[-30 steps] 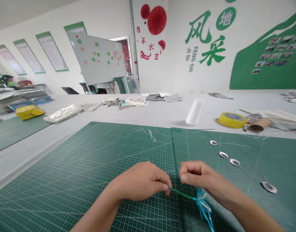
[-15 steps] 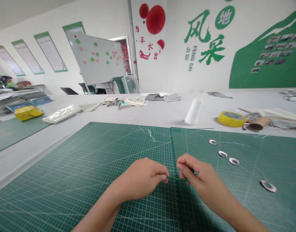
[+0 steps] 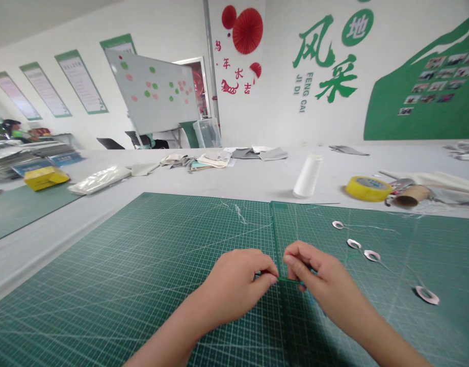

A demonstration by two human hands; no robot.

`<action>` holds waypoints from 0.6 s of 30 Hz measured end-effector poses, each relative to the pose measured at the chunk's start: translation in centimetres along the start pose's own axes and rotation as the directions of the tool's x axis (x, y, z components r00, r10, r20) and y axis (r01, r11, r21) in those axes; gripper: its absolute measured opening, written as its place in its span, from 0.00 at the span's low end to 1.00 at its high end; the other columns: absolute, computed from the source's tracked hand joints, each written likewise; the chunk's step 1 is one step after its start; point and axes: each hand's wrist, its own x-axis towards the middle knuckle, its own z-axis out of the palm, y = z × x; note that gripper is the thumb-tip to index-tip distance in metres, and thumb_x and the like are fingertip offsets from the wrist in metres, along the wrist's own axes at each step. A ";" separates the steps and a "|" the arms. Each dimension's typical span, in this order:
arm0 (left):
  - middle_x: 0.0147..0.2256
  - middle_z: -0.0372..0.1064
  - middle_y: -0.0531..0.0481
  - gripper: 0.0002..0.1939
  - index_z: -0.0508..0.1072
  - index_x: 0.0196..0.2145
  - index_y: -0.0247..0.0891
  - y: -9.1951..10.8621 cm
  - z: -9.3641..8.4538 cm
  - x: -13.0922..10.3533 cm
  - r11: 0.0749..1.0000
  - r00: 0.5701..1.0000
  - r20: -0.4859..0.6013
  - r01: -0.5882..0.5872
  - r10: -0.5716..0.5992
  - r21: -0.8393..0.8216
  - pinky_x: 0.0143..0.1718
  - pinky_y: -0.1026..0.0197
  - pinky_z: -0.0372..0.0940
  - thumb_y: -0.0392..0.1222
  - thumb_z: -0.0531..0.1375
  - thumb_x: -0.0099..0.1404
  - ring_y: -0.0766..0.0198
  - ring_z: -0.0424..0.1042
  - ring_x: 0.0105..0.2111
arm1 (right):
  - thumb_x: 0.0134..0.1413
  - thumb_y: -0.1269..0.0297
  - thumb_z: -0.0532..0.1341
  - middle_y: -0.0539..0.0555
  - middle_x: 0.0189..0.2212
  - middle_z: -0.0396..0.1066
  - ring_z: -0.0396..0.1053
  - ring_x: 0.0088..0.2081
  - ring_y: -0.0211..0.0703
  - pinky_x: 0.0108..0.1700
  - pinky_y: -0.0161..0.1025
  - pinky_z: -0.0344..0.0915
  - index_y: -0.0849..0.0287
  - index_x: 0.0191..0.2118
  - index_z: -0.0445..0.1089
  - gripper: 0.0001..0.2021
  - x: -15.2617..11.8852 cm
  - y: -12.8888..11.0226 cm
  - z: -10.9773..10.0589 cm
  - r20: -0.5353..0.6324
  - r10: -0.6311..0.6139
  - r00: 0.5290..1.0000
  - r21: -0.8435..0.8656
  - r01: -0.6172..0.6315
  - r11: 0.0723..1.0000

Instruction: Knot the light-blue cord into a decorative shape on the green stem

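The left hand (image 3: 240, 280) has its thumb and fingers (image 3: 270, 278) pinched narrow on one end of a thin green stem (image 3: 287, 280), which runs level across the short gap to the right hand (image 3: 321, 274). There the fingers are curled closed, the lower ones around the stem; whether the right thumb and index finger pinch anything finer cannot be told. A blue piece (image 3: 311, 300) shows just under the right fingers, mostly hidden by the hand. Below both sets of fingers lies a green mat (image 3: 150, 260), its grid meeting a second mat (image 3: 387, 290) at a seam near the stem. Right of the right fingers lie four small white rings (image 3: 372, 256) with thin threads, and beyond the left fingers are loose white threads (image 3: 240, 214). Farther out past the right fingers, on the grey table (image 3: 257, 178), stand a white cone (image 3: 308, 177), a roll of yellow tape (image 3: 368, 188) and a cardboard tube (image 3: 411, 196). Far forward and left of the left fingers are cloth scraps (image 3: 215, 159), a plastic packet (image 3: 100, 179) and a yellow box (image 3: 46, 178).
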 end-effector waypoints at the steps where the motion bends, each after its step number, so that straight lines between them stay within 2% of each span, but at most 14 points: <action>1: 0.31 0.72 0.54 0.08 0.75 0.34 0.41 0.0 0.1 0.0 1.000 1.000 -0.010 -0.003 0.003 -0.003 0.31 0.65 0.57 0.34 0.56 0.64 0.65 0.68 0.31 | 0.63 0.62 0.50 0.46 0.22 0.63 0.62 0.24 0.38 0.26 0.35 0.60 0.54 0.28 0.60 0.11 0.0 0.0 0.0 -0.004 0.002 1.000 0.001 -0.002 1.000; 7: 0.30 0.71 0.54 0.08 0.76 0.34 0.41 -0.2 0.3 0.1 1.000 0.999 -0.036 -0.016 0.016 -0.008 0.32 0.65 0.57 0.33 0.57 0.62 0.66 0.67 0.31 | 0.63 0.61 0.50 0.46 0.22 0.62 0.63 0.24 0.38 0.26 0.35 0.61 0.55 0.28 0.60 0.11 0.1 0.0 -0.2 -0.011 0.013 1.000 0.013 -0.013 1.000; 13: 0.27 0.69 0.55 0.09 0.75 0.30 0.40 0.0 0.2 0.1 1.000 1.000 -0.012 -0.016 0.016 0.016 0.30 0.66 0.56 0.32 0.56 0.62 0.67 0.66 0.29 | 0.62 0.62 0.50 0.46 0.21 0.62 0.62 0.23 0.38 0.26 0.35 0.60 0.55 0.28 0.60 0.11 0.0 -0.2 0.0 -0.002 0.019 1.000 0.023 -0.019 1.000; 18: 0.28 0.70 0.54 0.10 0.76 0.30 0.40 -0.1 -0.1 0.1 0.999 1.000 0.008 0.017 -0.017 0.041 0.30 0.65 0.57 0.34 0.55 0.63 0.65 0.67 0.29 | 0.62 0.63 0.51 0.48 0.23 0.65 0.63 0.27 0.41 0.31 0.38 0.59 0.55 0.28 0.62 0.11 0.0 -0.5 0.0 -0.062 -0.072 0.995 -0.095 0.066 0.993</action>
